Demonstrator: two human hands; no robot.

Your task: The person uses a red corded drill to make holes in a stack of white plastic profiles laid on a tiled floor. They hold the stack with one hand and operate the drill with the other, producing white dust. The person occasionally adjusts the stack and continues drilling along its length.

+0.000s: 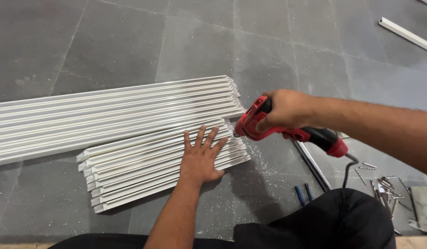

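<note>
White plastic strips [162, 159] lie in a short stack on the grey floor [107, 41], and the left hand [200, 157] rests flat on top of them with the fingers spread apart, pressing near their right ends. The right hand [287, 110] is closed around the body of a red and black drill [287, 131]; its front end points at the ends of the strips, just right of the left hand. I cannot see the drill bit clearly. A dark cable [348, 168] goes down from the handle of the drill.

Behind the left hand, touching the short stack, lies a longer stack of white strips [107, 115] that runs out of the picture on the left. White dust [264, 163] is scattered on the floor below the drill. Under the right forearm lies a thin metal bar [312, 166], and further right a small heap of screws [384, 186]. Near the knee, two blue-tipped tools [302, 193] lie on the floor. Far beyond the right hand lies one more white strip [407, 34].
</note>
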